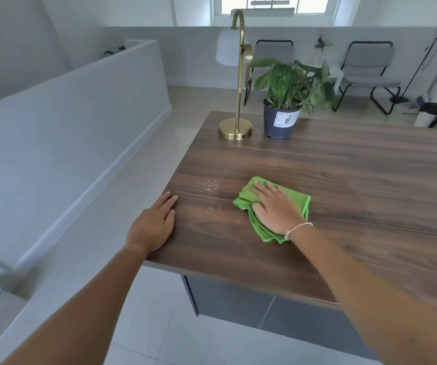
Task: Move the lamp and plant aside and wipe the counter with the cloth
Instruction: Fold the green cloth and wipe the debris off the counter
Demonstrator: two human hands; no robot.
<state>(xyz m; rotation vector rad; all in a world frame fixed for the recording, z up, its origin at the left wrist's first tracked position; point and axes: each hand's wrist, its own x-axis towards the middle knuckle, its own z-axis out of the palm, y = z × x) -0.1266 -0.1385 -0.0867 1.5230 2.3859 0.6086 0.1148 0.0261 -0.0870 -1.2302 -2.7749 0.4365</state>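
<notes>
— Where the wood-grain counter meets its left edge, what rests there?
— Left hand, flat, fingers extended, gripping nothing.
— And the cloth?
— Crumpled green microfibre, pressed under the flat right hand; pale specks lie beside it. Brass lamp and potted plant stand upright at the far corner; bare counter stretches right.

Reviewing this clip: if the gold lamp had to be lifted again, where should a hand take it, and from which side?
Judging by shape, wrap the thin upright stem just above the round base of the lamp, coming from its left; the potted plant crowds its right.
</notes>
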